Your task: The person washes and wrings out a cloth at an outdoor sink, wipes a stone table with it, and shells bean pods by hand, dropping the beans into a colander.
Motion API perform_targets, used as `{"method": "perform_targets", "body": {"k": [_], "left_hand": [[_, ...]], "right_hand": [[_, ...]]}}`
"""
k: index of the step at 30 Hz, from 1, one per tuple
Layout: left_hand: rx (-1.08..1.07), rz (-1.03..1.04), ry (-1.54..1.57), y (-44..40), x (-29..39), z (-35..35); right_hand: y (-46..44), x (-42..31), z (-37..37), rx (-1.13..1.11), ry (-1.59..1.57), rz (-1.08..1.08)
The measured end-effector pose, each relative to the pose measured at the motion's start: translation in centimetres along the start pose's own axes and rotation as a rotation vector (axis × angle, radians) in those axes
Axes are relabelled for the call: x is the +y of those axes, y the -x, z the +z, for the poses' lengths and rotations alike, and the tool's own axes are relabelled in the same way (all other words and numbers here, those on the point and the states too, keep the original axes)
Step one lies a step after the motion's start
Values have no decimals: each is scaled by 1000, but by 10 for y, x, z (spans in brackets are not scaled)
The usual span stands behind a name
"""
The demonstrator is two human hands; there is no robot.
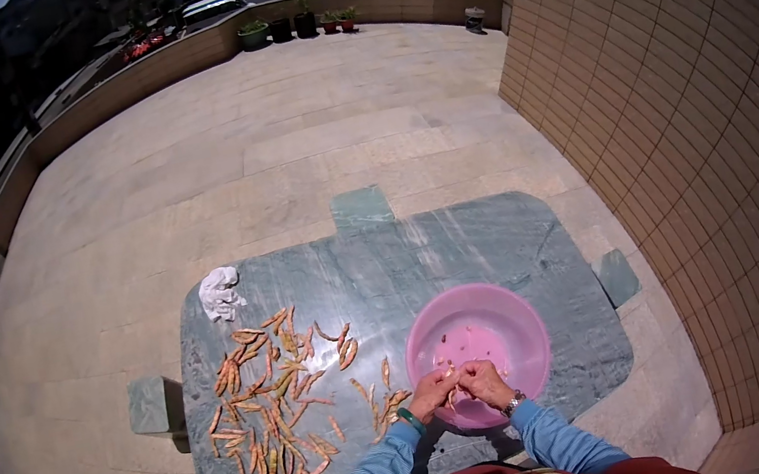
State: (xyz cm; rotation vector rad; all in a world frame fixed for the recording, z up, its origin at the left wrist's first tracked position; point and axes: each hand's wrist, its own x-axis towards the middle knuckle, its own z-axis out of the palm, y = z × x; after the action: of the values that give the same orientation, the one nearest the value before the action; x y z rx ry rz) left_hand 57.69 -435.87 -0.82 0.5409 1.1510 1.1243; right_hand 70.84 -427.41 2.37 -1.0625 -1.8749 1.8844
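Observation:
Over the near side of a pink plastic basin (523, 338), my left hand (432, 392) and my right hand (486, 383) meet with fingers pinched together. Between them is a bean pod (454, 397), partly covered by the fingers. Several small beans (444, 338) lie scattered on the basin's bottom. Left of the basin, a small group of bean pods (389, 408) rests close to my left hand. Farther left spreads a large heap of dry-looking, yellow and reddish bean pods (273, 408).
The green stone table (355, 272) carries everything. A crumpled white cloth (221, 294) lies at its far left corner. Stone stools (361, 208) stand around it. A tiled wall (661, 106) rises at the right; potted plants (255, 36) line the far low wall.

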Motion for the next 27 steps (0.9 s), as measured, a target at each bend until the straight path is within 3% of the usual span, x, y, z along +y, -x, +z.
{"method": "perform_targets", "body": {"k": [6,8,10,12,16,18,19,21,24,27], "left_hand": [[42,28,247,-6,2,12],[17,45,267,-12,-3,11],[-5,60,288,-17,-7,11],[157,31,123,-17,-3,19],[200,141,241,-44,-28,25],[306,275,-100,-48,-30,25],[304,272,-99,-52,-33,23],[419,529,-530,-55,-37,21],[389,448,-580,-47,-22,25],[393,508,-405,-59,-38,18]], "right_hand": [[-4,0,-3,57,-221,142],[-3,-7,0,128,-429,233],[-4,-3,-1,125,-443,242],[-6,4,-2,125,-457,253],[-8,7,-4,184,-385,230],[-13,0,-5,201,-345,216],[-17,-2,-6,205,-236,208],[-23,5,-12,212,-127,210],[-33,21,-20,252,-92,131],[-40,21,-25,217,-231,137]]}}
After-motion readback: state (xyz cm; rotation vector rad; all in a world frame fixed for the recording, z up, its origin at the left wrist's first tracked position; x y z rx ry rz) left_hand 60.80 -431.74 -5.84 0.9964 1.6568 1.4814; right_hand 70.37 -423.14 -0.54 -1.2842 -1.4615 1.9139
